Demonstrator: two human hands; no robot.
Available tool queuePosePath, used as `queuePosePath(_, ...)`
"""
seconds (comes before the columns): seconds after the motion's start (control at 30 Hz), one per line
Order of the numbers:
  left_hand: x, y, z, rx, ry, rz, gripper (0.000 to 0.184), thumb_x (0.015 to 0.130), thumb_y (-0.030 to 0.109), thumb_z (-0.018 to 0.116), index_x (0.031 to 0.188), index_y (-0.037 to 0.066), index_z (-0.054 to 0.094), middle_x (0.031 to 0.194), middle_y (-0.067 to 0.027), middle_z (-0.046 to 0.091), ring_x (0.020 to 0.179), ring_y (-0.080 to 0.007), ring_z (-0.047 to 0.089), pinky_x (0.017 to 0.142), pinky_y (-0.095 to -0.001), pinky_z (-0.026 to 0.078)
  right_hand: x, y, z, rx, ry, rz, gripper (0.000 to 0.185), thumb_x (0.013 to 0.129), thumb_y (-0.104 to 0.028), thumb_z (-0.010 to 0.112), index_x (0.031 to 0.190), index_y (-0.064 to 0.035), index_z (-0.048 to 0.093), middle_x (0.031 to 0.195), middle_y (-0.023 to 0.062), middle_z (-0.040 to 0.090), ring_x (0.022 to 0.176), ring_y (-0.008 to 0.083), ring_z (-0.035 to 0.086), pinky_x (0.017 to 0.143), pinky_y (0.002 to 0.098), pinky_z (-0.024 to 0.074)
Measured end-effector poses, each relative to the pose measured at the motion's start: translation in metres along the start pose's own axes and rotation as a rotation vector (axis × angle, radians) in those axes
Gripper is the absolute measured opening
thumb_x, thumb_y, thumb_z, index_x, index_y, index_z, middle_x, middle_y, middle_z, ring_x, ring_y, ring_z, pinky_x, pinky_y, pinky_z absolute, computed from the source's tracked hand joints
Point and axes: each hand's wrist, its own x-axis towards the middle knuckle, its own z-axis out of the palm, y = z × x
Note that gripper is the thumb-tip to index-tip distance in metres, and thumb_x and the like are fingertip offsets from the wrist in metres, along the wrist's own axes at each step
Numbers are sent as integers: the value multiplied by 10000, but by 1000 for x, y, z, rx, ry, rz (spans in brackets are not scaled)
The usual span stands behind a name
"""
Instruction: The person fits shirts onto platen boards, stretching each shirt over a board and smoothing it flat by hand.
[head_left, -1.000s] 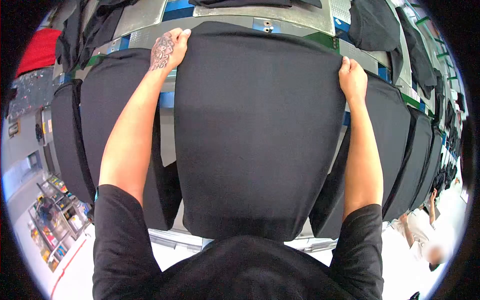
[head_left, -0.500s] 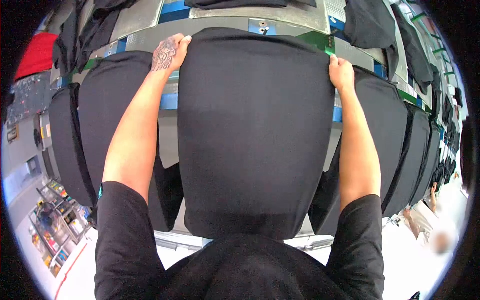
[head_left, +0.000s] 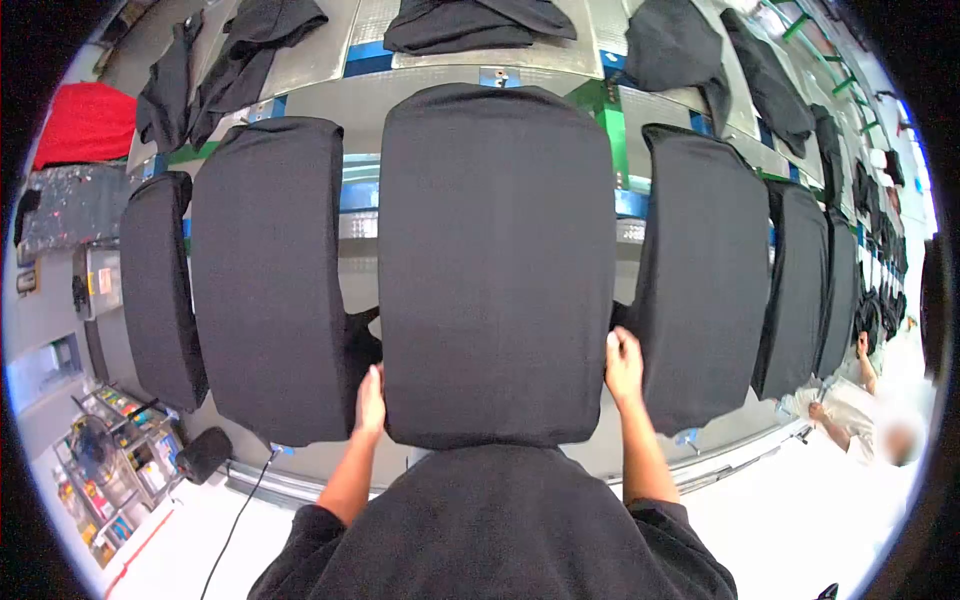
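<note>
The black cloth (head_left: pixel 495 270) covers its board to the near edge, spreading seemingly nearly done. My left hand (head_left: pixel 371 400) and right hand (head_left: pixel 623 367), loosely bent, flank its side edges; any grip, I can't tell.

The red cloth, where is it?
In the head view, the red cloth is at the upper left, just above a speckled grey surface and left of a black cloth.

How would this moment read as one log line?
central black garment: spread smooth | left hand: at its left edge | right hand: at its right edge
</note>
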Motion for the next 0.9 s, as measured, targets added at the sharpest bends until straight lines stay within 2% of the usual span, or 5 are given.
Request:
queuePosePath(0.13, -59, -74, -9, 16, 137, -101, 545, 1071, 425, 442, 1300, -35, 623, 1278, -114, 659, 1191, -206, 583, 1061, -341, 401, -118, 76, -1, 2, -107, 437, 683, 1015, -572, 459, 1182, 62, 652, 1087, 190, 692, 1055, 285, 649, 927, 379, 521)
queuePosePath(0.27, -53, -58, -7, -49, 71, -37, 487, 1063, 402, 485, 1124, -36, 690, 1053, -65, 704, 975, -158, 595, 921, -335, 455, -159, 28, -6, 717, -302, 832, 856, 928, -767, 423, 1313, -16, 565, 1110, 173, 688, 754, 264, 689, 663, 365, 562)
queuePosePath(0.47, -64, -34, -23, 385, 218, 149, 566, 1009, 451, 557, 704, -7, 426, 637, -79, 377, 642, -178, 376, 602, -421, 384, -147, 16, 5, 974, -73, 715, 589, 1005, -583, 483, 1105, -21, 629, 872, 115, 688, 678, 225, 641, 626, 348, 508)
queuePosePath(0.57, -65, -36, -52, 744, 246, 337, 573, 995, 524, 548, 759, 2, 545, 665, -49, 575, 625, -170, 518, 603, -379, 438, -144, 46, -23, 259, 59, 448, 511, 1014, -470, 552, 899, 21, 636, 719, 100, 650, 631, 187, 637, 614, 303, 513)
queuePosePath(0.9, -80, -38, -19, 246, 71, -32, 445, 979, 436, 637, 1000, -3, 716, 826, -60, 709, 707, -125, 642, 673, -285, 516, -159, 41, -8, 758, -143, 623, 584, 978, -531, 587, 1122, 34, 587, 997, 122, 628, 766, 235, 658, 678, 353, 530)
